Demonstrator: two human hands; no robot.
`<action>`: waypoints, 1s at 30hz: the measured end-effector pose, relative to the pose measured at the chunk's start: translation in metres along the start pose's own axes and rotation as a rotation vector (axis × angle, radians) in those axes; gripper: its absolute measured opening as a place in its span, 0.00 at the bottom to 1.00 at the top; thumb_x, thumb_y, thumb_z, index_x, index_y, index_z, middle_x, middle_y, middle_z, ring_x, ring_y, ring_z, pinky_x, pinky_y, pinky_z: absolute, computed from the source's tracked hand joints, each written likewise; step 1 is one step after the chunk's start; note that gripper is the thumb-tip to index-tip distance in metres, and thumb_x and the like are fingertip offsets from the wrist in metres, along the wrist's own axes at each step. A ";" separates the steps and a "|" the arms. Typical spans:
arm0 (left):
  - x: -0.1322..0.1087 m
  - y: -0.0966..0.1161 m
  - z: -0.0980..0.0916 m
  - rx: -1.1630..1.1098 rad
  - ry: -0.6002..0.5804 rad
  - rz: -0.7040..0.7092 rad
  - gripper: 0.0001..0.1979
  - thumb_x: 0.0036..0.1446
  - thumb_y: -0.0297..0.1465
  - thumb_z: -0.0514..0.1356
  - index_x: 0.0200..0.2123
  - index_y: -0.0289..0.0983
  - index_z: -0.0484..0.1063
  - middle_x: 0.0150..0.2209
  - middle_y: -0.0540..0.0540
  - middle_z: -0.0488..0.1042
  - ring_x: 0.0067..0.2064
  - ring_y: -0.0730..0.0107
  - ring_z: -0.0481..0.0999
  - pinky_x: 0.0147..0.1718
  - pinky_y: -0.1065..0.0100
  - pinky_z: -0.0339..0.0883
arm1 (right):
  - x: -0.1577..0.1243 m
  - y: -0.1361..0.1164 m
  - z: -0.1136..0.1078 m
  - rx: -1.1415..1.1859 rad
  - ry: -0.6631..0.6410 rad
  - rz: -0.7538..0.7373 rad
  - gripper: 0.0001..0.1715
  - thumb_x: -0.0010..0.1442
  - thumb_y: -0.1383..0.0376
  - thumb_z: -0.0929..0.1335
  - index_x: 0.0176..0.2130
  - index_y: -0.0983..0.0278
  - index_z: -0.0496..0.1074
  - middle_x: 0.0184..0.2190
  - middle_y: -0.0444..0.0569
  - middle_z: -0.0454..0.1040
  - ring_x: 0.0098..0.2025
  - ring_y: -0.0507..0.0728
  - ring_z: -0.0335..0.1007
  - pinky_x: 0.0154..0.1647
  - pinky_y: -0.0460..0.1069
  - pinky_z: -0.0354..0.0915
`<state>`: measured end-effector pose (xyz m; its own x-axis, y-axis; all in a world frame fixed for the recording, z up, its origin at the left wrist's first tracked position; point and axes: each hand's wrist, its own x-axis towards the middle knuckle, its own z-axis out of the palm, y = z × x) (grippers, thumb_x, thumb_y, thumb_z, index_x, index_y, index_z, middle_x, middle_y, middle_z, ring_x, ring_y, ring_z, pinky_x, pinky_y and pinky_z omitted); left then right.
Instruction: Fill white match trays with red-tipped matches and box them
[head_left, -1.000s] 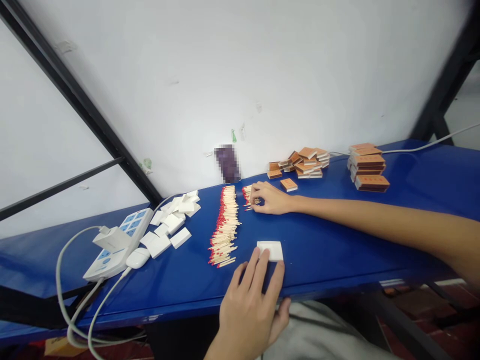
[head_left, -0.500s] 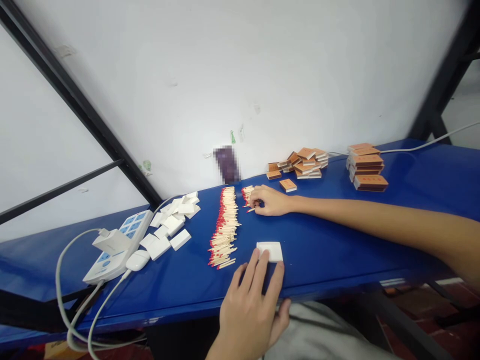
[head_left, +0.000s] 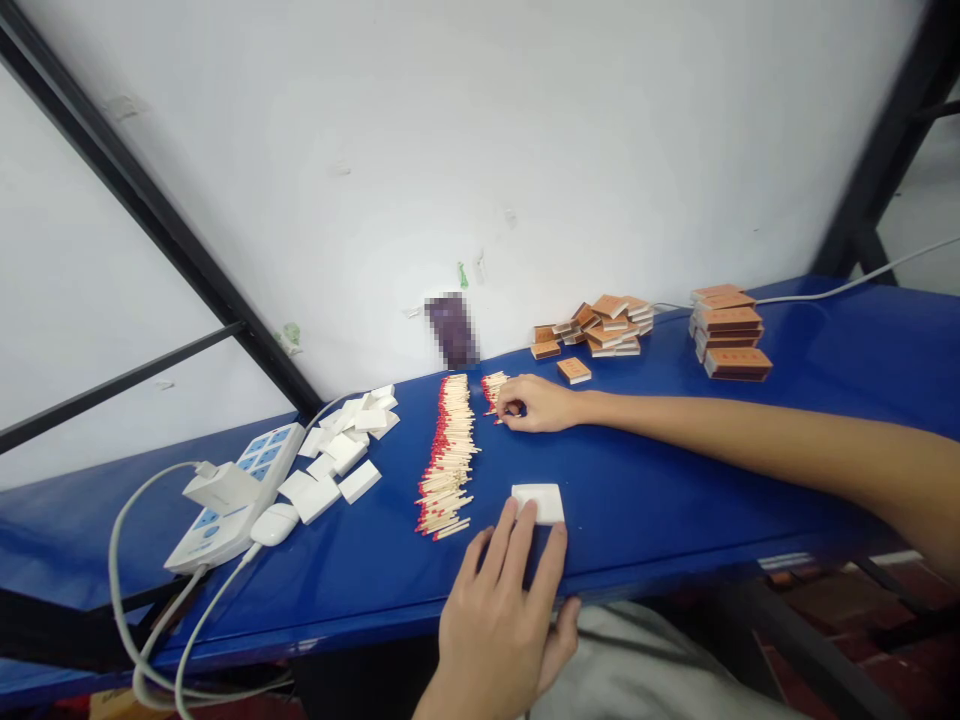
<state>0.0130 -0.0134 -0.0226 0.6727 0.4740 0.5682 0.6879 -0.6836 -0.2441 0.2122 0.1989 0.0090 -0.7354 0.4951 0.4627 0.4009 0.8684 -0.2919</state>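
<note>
My left hand (head_left: 499, 610) is spread at the table's front edge, its fingertips resting on a small white box (head_left: 549, 501). Farther back, my right hand (head_left: 536, 403) is closed in a pinch beside a short row of red-tipped matches (head_left: 493, 385), partly covering it. A red match head (head_left: 498, 421) shows at its fingertips; the rest of that match is hidden by the fingers. Left of both hands lies a long row of matches (head_left: 448, 450), red heads pointing left.
White boxes (head_left: 360, 482) lie heaped on the left by a power strip (head_left: 262, 460) with cables. Orange matchboxes (head_left: 615, 335) are piled by the wall, one single matchbox (head_left: 574, 370) in front. More stacked matchboxes (head_left: 735, 345) stand right. A pixelated dark patch (head_left: 452, 330) is against the wall.
The right fingers have shifted slightly at the short match row, and less of the match at their tips shows. My left hand stays on the white box.
</note>
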 end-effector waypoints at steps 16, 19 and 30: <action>0.000 -0.001 0.001 -0.006 0.008 0.002 0.23 0.68 0.37 0.48 0.62 0.36 0.64 0.63 0.35 0.63 0.66 0.49 0.58 0.52 0.56 0.62 | -0.002 -0.003 0.002 -0.168 0.090 0.138 0.14 0.55 0.72 0.63 0.30 0.63 0.79 0.32 0.47 0.80 0.34 0.55 0.72 0.37 0.49 0.60; 0.000 -0.001 0.000 0.001 0.001 0.003 0.23 0.69 0.37 0.48 0.62 0.36 0.64 0.63 0.35 0.63 0.66 0.49 0.58 0.52 0.56 0.62 | -0.002 -0.002 0.002 -0.147 0.062 0.107 0.15 0.55 0.73 0.63 0.31 0.63 0.79 0.32 0.47 0.80 0.34 0.55 0.73 0.38 0.49 0.61; 0.001 -0.001 0.001 -0.010 0.001 0.001 0.23 0.69 0.37 0.48 0.62 0.35 0.64 0.63 0.35 0.62 0.66 0.49 0.58 0.53 0.55 0.61 | -0.001 -0.005 -0.002 -0.152 -0.030 0.042 0.19 0.58 0.71 0.64 0.44 0.64 0.80 0.35 0.50 0.78 0.35 0.55 0.71 0.38 0.48 0.61</action>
<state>0.0127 -0.0116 -0.0227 0.6729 0.4733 0.5685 0.6848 -0.6891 -0.2370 0.2120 0.1938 0.0113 -0.7312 0.5321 0.4269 0.5080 0.8423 -0.1799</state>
